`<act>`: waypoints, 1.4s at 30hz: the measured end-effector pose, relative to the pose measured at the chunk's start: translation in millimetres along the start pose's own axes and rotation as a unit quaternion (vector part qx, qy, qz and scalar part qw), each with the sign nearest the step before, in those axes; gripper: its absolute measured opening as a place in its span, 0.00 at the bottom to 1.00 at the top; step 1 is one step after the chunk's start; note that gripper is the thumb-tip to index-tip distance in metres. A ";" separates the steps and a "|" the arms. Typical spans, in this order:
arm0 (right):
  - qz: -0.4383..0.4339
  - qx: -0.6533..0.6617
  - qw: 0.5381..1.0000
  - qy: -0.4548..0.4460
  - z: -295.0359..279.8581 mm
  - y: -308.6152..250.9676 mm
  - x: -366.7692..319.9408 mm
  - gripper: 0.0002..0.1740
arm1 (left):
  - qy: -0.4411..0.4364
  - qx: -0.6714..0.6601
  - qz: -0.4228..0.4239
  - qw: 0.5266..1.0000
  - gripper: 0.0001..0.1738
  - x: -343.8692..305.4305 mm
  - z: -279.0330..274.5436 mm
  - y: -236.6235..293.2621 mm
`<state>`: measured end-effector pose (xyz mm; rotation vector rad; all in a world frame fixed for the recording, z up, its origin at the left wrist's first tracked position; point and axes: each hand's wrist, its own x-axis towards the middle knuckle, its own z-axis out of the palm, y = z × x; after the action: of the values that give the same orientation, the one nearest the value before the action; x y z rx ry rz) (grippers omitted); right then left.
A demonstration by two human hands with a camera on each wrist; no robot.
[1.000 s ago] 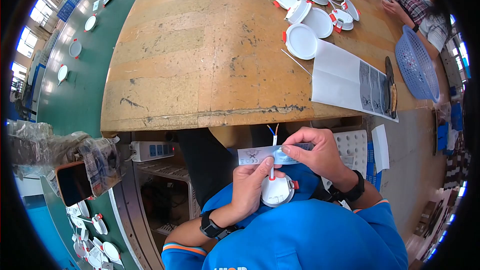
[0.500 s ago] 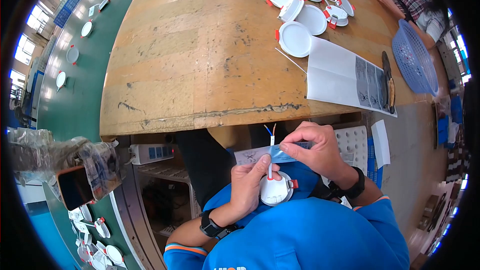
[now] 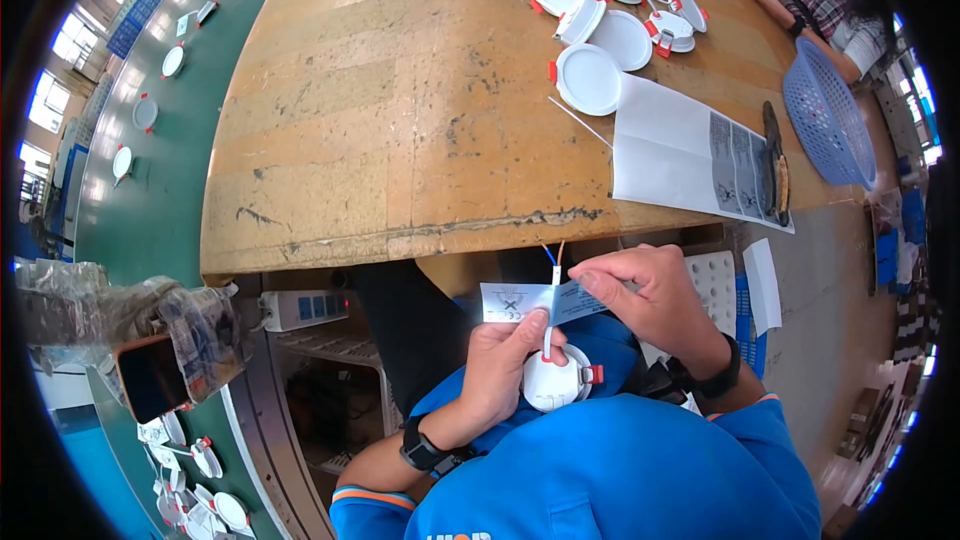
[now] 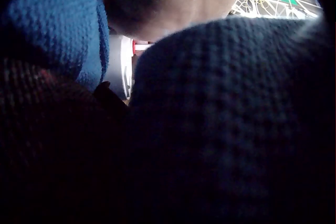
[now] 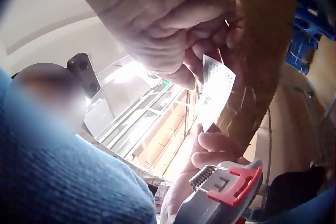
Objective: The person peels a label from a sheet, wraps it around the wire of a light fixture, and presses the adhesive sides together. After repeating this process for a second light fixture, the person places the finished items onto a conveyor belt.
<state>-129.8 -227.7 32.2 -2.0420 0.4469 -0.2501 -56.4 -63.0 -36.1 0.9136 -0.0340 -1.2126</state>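
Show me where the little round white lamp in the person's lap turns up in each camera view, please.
Head: the lamp sits low in the middle, held by the left hand, below the label that the right hand pinches.
Left wrist: only its rim shows, upper left, beside blue cloth.
Right wrist: at the bottom edge, right of middle.
Shared landmark: its red spring clip.

A worn wooden table (image 3: 400, 120) with a scuffed, cracked near edge carries everything. At its far right lies a cluster of white round lamps (image 3: 590, 78) with red clips. Just beside them a printed sheet (image 3: 665, 145) reaches the near edge, with a dark tool (image 3: 772, 165) on its right end. A blue basket (image 3: 828, 120) stands further right.
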 end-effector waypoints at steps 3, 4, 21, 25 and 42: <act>-0.003 -0.036 0.999 -0.021 -9.1 -5.1 0.4 0.13 | -0.025 0.001 -0.002 1.000 0.13 0.9 0.3 0.3; -0.004 -0.052 0.998 -0.030 -10.6 -6.1 0.3 0.13 | -0.030 -0.002 -0.002 1.000 0.13 0.9 0.8 0.4; 0.032 0.234 0.957 -0.169 -12.8 5.4 22.2 0.10 | -0.094 0.017 -0.030 0.995 0.16 -3.1 4.5 9.3; 0.002 0.250 0.949 -0.190 -9.4 4.1 23.4 0.08 | -0.119 -0.018 -0.020 0.993 0.15 0.1 3.0 10.0; -0.080 0.145 0.986 0.023 -16.0 -40.4 6.1 0.05 | 0.094 0.538 0.516 0.660 0.09 -7.4 14.4 51.1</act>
<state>-121.6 -225.1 75.2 -1.7885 0.2577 -0.4344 -26.1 -62.7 8.1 1.6812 -1.0729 0.1405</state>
